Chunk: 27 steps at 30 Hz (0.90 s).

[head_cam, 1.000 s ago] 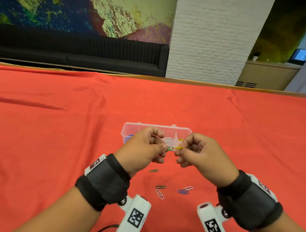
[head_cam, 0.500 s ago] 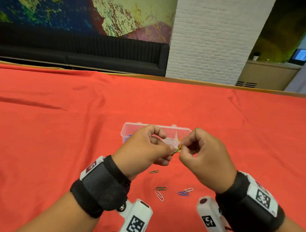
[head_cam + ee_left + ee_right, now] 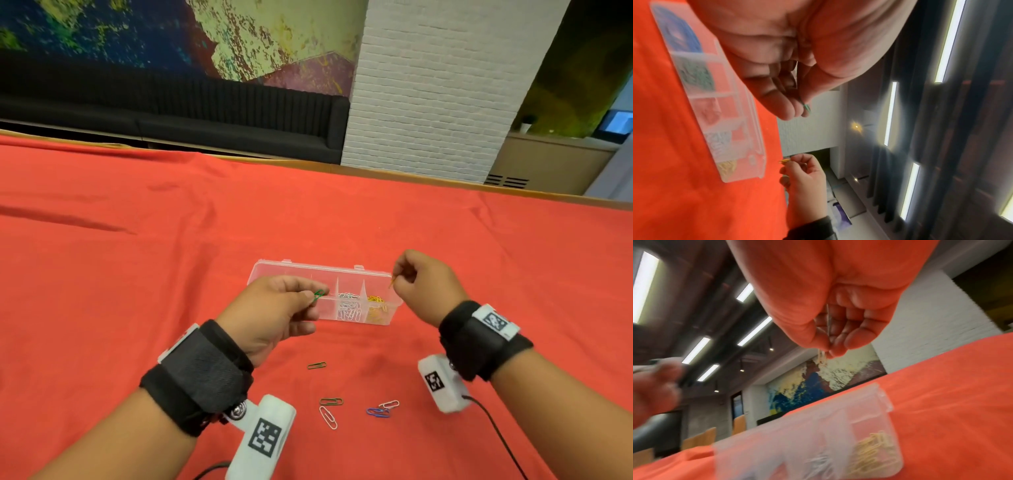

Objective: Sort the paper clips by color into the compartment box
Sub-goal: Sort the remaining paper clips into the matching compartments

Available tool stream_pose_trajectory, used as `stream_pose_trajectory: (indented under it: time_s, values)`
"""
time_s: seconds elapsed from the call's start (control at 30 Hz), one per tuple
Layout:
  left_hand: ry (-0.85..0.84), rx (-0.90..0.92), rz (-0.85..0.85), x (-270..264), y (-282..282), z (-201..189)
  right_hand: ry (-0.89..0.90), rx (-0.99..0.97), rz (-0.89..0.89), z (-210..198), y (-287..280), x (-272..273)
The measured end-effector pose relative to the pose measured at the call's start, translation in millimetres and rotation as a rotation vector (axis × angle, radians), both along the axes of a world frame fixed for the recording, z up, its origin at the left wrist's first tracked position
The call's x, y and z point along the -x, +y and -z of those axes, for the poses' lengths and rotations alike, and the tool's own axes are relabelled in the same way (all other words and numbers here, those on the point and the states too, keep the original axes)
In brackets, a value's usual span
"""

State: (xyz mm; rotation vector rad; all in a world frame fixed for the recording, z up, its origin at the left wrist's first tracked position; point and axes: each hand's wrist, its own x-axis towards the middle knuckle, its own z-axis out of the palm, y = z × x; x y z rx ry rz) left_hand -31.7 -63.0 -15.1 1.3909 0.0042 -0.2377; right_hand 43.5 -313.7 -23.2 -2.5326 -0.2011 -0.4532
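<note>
A clear compartment box lies on the red cloth, with white clips and yellow clips in its right compartments. My left hand pinches a green paper clip over the box's left half. At the box's right end my right hand pinches a yellow paper clip above the yellow compartment. The left wrist view shows the box with blue, green, red, white and yellow compartments and the green clip at my fingertips. The yellow clip hangs from my right fingertips.
Loose clips lie on the cloth near me: a green one, a dark one, a white one, a blue one and a pink-white one. A cable trails from the right wrist camera.
The two linked clips have come apart. My hands have drawn away from each other: the right moved to the box's right end with the yellow clip, the left stays left with the green one.
</note>
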Motion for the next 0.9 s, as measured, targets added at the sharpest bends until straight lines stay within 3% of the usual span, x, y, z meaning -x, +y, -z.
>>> stream_pose_trajectory:
  time_s: [0.13,0.3,0.37,0.47,0.63,0.8,0.9]
  values:
    - [0.051,-0.016,-0.039,-7.2,2.9,14.2,0.144,0.065,0.002,2.3,-2.7,-18.3]
    - [0.082,0.003,-0.067,-16.0,10.7,24.3,0.033,0.072,-0.017,-0.5,-17.2,4.5]
    - [0.080,0.008,-0.062,-18.7,14.3,27.0,0.131,0.125,-0.081,-0.7,-24.7,27.2]
    - [0.074,-0.021,-0.068,-25.3,17.6,29.4,0.419,0.309,-0.198,8.5,-41.5,58.1]
    - [0.006,-0.298,-0.085,-56.1,16.4,24.9,0.570,0.501,-0.238,28.8,-63.0,80.8]
    - [-0.109,-0.669,-0.193,-101.4,24.6,16.7,0.508,0.575,-0.247,37.4,-67.4,79.2]
    - [-0.097,-0.818,-0.192,-117.4,31.3,14.5,0.489,0.596,-0.247,40.9,-64.8,79.1]
